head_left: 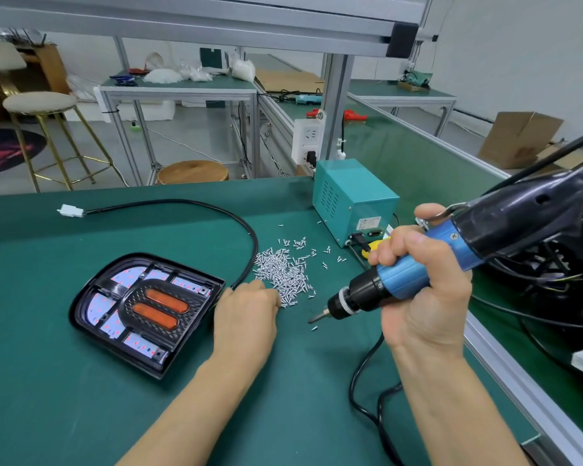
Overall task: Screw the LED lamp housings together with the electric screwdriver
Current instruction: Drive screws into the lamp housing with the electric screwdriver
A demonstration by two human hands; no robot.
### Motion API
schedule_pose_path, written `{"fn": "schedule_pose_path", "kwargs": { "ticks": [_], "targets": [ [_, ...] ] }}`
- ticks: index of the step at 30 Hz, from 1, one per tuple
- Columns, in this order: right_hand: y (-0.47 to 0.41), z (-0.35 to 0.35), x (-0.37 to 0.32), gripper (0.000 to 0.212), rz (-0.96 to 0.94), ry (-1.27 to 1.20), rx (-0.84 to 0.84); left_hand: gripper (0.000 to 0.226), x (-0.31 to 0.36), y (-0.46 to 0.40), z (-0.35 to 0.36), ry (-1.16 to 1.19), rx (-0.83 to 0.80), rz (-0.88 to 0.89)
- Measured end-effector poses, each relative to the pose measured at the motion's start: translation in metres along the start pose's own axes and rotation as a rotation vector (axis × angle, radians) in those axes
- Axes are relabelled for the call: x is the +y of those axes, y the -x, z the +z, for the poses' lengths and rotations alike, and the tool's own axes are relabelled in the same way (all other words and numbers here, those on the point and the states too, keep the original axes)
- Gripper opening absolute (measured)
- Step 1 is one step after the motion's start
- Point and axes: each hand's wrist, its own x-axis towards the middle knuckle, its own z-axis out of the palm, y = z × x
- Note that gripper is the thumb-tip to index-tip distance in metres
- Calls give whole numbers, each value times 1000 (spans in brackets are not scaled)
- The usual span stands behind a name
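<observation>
Green matting covers a workbench framed in aluminium rail, inside a workshop with more benches and two stools behind. At the left lies one LED lamp housing, a glossy black plastic shell with rounded corners, face up. Inside it are white strips dotted with red LEDs around a U-shaped ribbed insert holding two oblong orange lenses. One black cable curves from the housing's right side up and over to a white plug lying on the mat.

Just right of the housing, the left hand rests palm down on the mat, fingers curled so their tips dig into the edge of a loose pile of small silver screws; whether a screw is pinched cannot be seen.

Behind the pile stands one teal metal power box with vent slots. At the right, the right hand wraps all its fingers around the blue barrel of the electric screwdriver, held tilted above the mat with its bit pointing down and left toward one stray screw.
</observation>
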Motion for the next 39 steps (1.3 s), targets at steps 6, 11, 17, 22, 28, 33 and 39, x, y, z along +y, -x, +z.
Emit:
{"fn": "schedule_pose_path", "kwargs": {
  "ticks": [6,11,17,22,28,33,39],
  "targets": [
    [0,4,-5,24,0,6,8,17,1,7,-1,134,35,44],
    [-2,14,-13,23,4,-67,25,17,3,24,-31,951,119,-189],
    [1,40,-18,18,86,-279,-35,24,-11,46,-69,1638,24,-381],
    [11,69,-15,16,124,-332,-96,15,-30,60,-85,1764,49,-478],
    [22,98,-5,16,189,-368,-154,13,-47,75,-99,1783,70,-486],
    [30,114,3,16,209,-366,-187,15,-58,81,-103,1806,86,-488],
    [34,125,9,17,220,-363,-216,17,-71,86,-101,1861,77,-498]
  ]
}}
